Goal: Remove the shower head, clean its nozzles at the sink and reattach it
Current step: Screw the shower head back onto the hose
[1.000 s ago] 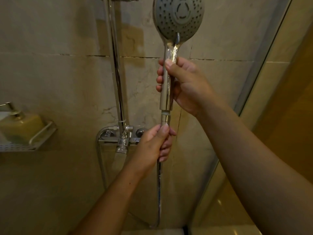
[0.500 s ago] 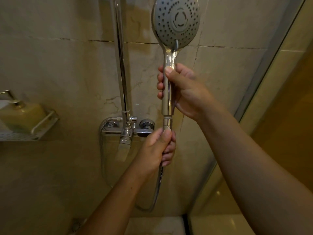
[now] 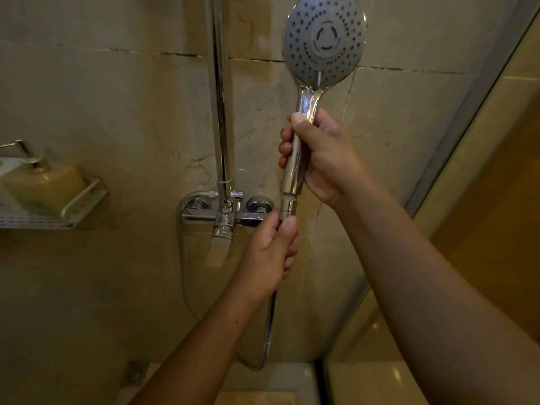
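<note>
While the right hand (image 3: 324,159) clamps the shower head (image 3: 323,42) upright, the left hand (image 3: 271,252) pinches its hose nut (image 3: 288,207). Beige marble wall tiles (image 3: 102,97) behind; soap shelf (image 3: 43,217) at nine o'clock.

Bare throughout, from fingertips to the frame edge. Shows a left hand (image 3: 271,252) just toward 6 o'clock of centre and a right hand (image 3: 327,159) toward 1 o'clock of centre. Runs off at 6 o'clock as a slim left forearm (image 3: 204,346), and fills the corner from 4 to 5 o'clock as a much broader-looking right forearm (image 3: 423,287). Carries one small dark mole (image 3: 236,322) on the slim one. Ends in short, rounded, close-trimmed nails: left thumbnail (image 3: 289,226), right thumbnail (image 3: 298,118) at 12 o'clock of its hand. Creases faintly at the knuckles. Looks smooth along both forearms, dimly and warmly lit.
</note>
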Demonstrator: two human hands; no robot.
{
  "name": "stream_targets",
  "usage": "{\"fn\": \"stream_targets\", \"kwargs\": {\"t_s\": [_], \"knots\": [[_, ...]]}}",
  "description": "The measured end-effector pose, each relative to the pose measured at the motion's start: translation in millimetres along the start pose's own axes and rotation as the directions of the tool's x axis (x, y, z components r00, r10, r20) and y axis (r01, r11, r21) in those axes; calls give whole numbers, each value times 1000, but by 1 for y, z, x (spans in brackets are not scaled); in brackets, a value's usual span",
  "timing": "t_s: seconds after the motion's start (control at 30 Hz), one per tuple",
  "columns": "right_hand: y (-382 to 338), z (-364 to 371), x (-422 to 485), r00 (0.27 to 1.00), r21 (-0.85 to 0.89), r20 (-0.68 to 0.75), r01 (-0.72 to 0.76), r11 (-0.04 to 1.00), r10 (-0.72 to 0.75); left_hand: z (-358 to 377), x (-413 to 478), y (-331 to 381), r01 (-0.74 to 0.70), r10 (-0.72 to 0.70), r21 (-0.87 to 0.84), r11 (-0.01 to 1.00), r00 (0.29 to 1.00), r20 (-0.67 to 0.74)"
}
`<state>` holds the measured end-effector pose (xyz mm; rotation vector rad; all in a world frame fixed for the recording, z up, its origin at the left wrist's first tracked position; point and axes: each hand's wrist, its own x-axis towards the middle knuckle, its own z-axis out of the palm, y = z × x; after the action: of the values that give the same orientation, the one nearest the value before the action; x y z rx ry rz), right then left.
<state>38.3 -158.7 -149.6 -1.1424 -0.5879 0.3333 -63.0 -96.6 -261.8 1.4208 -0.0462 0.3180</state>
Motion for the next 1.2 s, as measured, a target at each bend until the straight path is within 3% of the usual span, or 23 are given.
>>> {"fn": "stream_targets", "kwargs": {"t_s": [0.33, 0.5, 0.67, 0.83, 1.0, 1.2], "knots": [[13, 3, -9, 988, -213, -148, 3, 977, -36, 7, -7, -16, -23, 36, 145, 989, 995, -93], [3, 5, -12, 983, -243, -168, 31, 970, -74, 11, -14, -12, 4, -3, 59, 998, 1000, -21], [-1, 4, -11, 1000, 29, -9, -30, 999, 30, 9, -18, -6, 0, 1, -26, 1000, 1000, 25], [12, -4, -11, 998, 32, -64, -19, 999, 21, 12, -20, -11, 28, -28, -23, 999, 1000, -10], [14, -9, -11, 985, 134, -73, -148, 980, 159, 12, -20, -14, 25, -24, 21, 999, 999, -25], [15, -16, -11, 999, 54, 11, -53, 997, 52, 11, -21, -17, 32, -30, 27, 999, 998, -46]]}}
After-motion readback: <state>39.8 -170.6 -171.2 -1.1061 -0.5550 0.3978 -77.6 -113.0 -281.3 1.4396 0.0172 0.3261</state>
